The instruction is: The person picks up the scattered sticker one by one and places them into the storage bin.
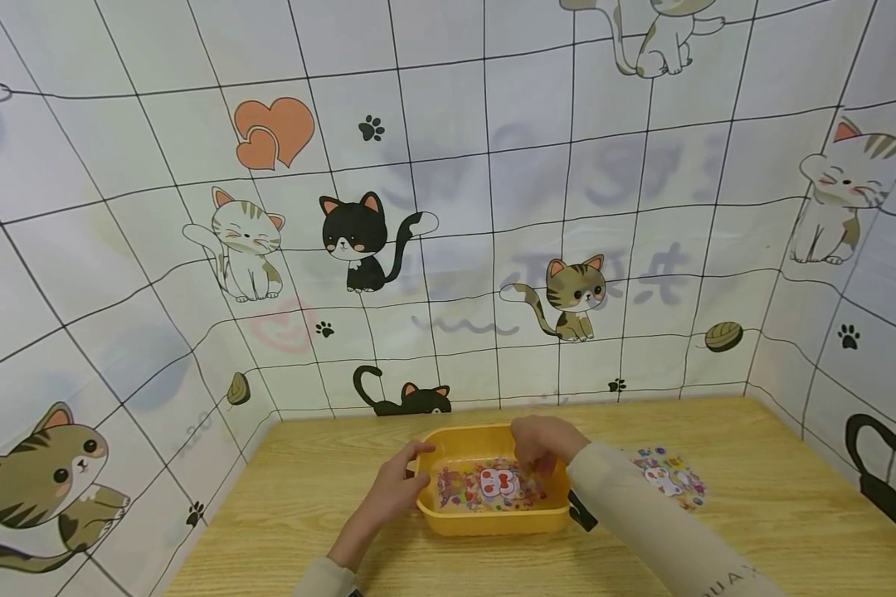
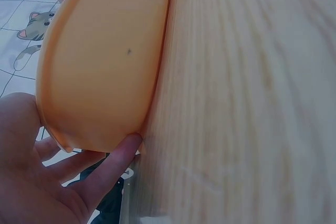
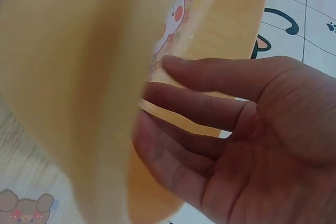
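Wooden surface point(image 1: 306, 497) out front, cat-print walls point(image 1: 493, 207) around it, and a yellow tub point(image 1: 493, 518) sits near the middle with a sticker sheet point(image 1: 489, 487) lying flat inside. The left hand point(image 1: 392, 489) grips the tub's left rim, while the right hand point(image 1: 541, 444) reaches in, fingers loose over the sheet. A second sticker sheet point(image 1: 672, 479) lies just right of the tub.
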Available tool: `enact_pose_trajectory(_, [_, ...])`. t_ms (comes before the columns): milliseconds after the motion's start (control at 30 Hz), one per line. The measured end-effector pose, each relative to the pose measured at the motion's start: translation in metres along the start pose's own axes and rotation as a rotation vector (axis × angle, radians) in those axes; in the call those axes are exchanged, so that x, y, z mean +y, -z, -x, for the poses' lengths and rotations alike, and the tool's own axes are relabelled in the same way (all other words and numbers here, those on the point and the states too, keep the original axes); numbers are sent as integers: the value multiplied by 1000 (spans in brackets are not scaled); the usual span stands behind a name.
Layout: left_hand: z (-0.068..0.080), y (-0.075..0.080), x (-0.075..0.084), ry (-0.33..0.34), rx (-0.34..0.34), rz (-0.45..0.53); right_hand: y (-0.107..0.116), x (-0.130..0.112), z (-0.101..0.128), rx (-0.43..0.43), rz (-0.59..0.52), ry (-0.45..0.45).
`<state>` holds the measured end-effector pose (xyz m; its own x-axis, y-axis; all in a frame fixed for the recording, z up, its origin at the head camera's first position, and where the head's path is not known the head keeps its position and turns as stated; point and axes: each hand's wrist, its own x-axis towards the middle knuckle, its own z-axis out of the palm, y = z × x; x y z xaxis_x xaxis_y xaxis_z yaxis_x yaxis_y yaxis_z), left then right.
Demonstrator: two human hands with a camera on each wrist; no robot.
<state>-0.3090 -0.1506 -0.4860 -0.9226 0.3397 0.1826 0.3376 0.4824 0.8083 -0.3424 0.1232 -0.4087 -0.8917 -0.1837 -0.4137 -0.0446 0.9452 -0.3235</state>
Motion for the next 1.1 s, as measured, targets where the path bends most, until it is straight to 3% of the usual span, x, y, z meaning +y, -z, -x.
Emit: enact_pose_trajectory(1100, [-1, 0, 0, 0, -6, -5, -3, -6, 7, 27, 77, -32])
